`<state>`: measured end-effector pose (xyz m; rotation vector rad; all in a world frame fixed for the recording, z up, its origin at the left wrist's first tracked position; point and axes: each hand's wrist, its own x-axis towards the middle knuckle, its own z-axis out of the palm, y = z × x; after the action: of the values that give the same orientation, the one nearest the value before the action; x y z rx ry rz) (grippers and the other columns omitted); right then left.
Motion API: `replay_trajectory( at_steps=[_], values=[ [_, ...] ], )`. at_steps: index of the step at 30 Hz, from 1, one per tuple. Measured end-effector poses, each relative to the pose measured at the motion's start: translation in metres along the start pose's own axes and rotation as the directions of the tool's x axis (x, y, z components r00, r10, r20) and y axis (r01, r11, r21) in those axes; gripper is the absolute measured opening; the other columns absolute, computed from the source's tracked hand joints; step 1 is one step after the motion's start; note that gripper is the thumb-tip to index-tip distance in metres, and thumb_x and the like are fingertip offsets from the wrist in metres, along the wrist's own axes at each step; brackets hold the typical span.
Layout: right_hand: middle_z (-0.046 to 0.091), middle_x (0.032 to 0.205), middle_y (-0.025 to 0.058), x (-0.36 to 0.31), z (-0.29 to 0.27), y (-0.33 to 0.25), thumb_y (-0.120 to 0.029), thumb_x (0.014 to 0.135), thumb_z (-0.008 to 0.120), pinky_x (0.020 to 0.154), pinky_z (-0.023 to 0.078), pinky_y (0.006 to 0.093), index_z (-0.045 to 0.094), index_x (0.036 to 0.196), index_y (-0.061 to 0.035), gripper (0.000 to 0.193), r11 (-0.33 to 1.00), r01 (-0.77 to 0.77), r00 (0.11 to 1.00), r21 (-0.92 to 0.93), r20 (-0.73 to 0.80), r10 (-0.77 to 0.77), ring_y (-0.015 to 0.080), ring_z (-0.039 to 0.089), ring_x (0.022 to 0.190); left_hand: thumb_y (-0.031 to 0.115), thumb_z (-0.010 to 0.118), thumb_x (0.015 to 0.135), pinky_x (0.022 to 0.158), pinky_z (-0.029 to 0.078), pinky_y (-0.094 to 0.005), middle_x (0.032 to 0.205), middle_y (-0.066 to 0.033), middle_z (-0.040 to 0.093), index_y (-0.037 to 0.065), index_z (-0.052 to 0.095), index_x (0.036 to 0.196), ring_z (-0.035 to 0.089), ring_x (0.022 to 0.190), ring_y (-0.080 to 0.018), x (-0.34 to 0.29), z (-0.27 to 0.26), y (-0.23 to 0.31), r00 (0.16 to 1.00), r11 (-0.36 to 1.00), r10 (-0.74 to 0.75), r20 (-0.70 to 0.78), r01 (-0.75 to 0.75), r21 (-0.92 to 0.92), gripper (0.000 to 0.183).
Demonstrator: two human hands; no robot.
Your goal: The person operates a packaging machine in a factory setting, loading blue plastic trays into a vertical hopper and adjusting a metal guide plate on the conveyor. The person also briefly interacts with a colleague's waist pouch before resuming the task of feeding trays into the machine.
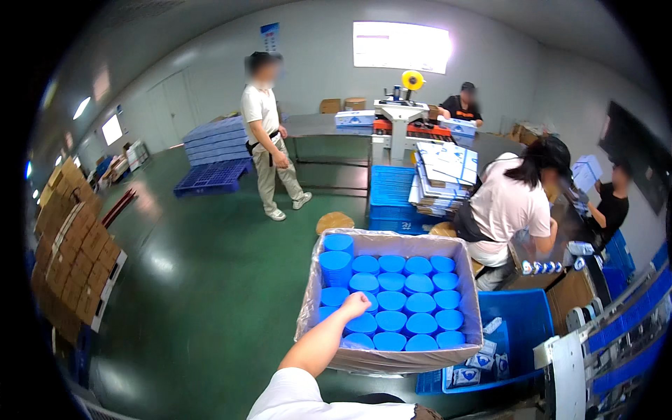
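A large carton [392, 360] lined with a pale plastic bag stands in front of me, packed with rows of blue round lids [392, 301], apparently in stacks. At its far left corner one stack [336, 271] rises above the others and shows layered edges. My left hand [355, 305] reaches over the left part of the carton, its fingers curled closed at the lids. Whether it pinches one of them is hidden. My right hand is out of view.
Blue crates [511, 308] with small white-and-blue packets stand right of the carton, beside a conveyor [570, 371]. Beyond are flat cardboard sheets [444, 168] on blue crates and a sealing machine [402, 119]. Several people work nearby; one person [262, 126] stands left. Brown boxes [80, 245] are stacked far left.
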<state>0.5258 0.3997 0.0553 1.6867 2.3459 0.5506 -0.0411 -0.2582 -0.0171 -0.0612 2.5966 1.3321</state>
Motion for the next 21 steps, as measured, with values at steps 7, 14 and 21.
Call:
replay_trajectory(
  at_steps=[7,14,21],
  values=[
    [0.028,0.145,0.0243,-0.026,0.012,0.005,-0.041,0.084,0.051,0.1,0.023,0.0612,-0.003,0.148,-0.0212,0.086,0.968,-0.126,0.978,-0.216,0.134,0.157,0.0397,0.031,0.131,0.02,0.065,0.076,0.065,0.049,-0.0376,0.08,-0.0117,0.066,0.004,0.066,0.084,0.061,0.072,-0.0209,0.005,-0.007,-0.028,0.991,0.99,0.136,0.006,-0.136,-0.043,0.019],
    [0.031,0.144,0.0237,-0.002,-0.031,-0.077,-0.036,0.089,0.048,0.098,0.025,0.0623,-0.003,0.148,-0.0215,0.079,0.94,-0.231,0.893,-0.251,0.328,0.307,0.0386,0.034,0.13,0.006,0.063,0.071,0.066,0.048,-0.0291,0.075,-0.0078,0.061,0.002,0.06,0.08,0.056,0.072,-0.0148,0.04,-0.002,-0.015,0.956,0.955,0.293,0.031,-0.29,-0.062,0.01],
    [0.026,0.146,0.0264,-0.003,-0.072,-0.093,-0.035,0.09,0.051,0.098,0.026,0.0624,-0.007,0.148,-0.023,0.084,0.941,-0.274,0.857,-0.201,0.392,0.334,0.0416,0.037,0.127,0.008,0.063,0.071,0.068,0.048,-0.0303,0.076,-0.0093,0.062,0.001,0.06,0.082,0.057,0.073,-0.0168,0.019,0.024,0.019,0.918,0.904,0.397,-0.017,-0.388,0.177,0.012]
  ],
)
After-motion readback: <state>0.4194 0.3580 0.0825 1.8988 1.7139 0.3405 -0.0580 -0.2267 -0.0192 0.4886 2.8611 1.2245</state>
